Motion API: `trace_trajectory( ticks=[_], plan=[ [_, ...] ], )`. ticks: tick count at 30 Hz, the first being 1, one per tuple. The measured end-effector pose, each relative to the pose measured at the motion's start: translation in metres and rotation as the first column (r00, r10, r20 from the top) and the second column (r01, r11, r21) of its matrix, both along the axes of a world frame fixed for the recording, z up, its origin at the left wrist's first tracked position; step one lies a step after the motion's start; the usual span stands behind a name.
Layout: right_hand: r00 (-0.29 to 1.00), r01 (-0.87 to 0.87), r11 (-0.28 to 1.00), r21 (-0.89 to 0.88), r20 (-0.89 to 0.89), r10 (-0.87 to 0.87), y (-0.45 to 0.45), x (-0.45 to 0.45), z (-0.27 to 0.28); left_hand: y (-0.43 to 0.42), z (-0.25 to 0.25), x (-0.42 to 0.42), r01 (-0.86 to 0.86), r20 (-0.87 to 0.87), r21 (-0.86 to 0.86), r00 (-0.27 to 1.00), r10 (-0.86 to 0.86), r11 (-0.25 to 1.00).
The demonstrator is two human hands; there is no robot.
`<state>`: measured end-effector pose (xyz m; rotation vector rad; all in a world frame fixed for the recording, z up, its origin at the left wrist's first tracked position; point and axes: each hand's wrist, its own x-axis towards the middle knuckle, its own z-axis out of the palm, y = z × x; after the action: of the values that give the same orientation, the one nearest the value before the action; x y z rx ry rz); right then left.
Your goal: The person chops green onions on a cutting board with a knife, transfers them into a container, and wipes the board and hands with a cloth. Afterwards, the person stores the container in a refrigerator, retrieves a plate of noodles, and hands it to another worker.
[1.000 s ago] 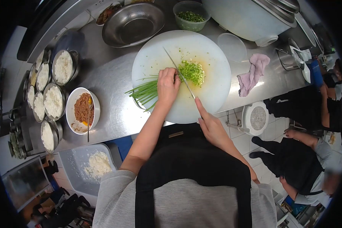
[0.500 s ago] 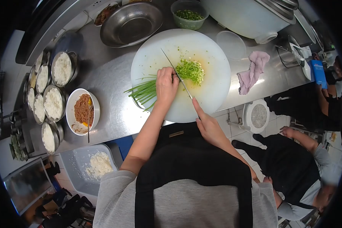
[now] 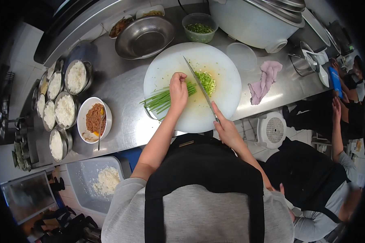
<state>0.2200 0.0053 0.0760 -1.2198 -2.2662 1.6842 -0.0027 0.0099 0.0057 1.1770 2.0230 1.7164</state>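
Note:
On a round white cutting board point(image 3: 158, 67), a bundle of green onions point(image 3: 158, 101) lies under my left hand point(image 3: 178, 92). That hand's fingers are curled over the stalks, and their cut ends stick out to its right. My right hand point(image 3: 228, 131) grips the handle of a kitchen knife point(image 3: 198, 83). The blade slants up and left across the board, between the stalk ends and a heap of chopped green onions point(image 3: 207, 83). Green bits are scattered around the heap.
Metal bowls of rice point(image 3: 65, 110) and a white bowl of brown filling with a spoon point(image 3: 95, 117) stand left. Behind the board are a metal basin point(image 3: 146, 36) and a tub of chopped greens point(image 3: 199, 30). A pink cloth point(image 3: 265, 81) lies right. Co-workers point(image 3: 308, 174) stand nearby.
My left hand has shifted back from the blade, so stalk ends now show between hand and knife. The whole view has shifted slightly. A co-worker at right has raised an arm.

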Motion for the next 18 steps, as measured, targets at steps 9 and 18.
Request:
trace_trajectory(
  ticks=[9, 18],
  plan=[
    [0.988, -0.102, 0.958, 0.267, -0.084, 0.129, -0.008, 0.0, -0.019, -0.022, 0.024, -0.008, -0.017, -0.256, -0.086, 0.967, -0.005, 0.996],
    [0.955, -0.112, 0.921, 0.373, -0.217, 0.204, -0.009, 0.001, -0.014, -0.025, -0.002, 0.006, -0.11, -0.45, -0.169, 0.893, 0.023, 0.979]
  ],
)
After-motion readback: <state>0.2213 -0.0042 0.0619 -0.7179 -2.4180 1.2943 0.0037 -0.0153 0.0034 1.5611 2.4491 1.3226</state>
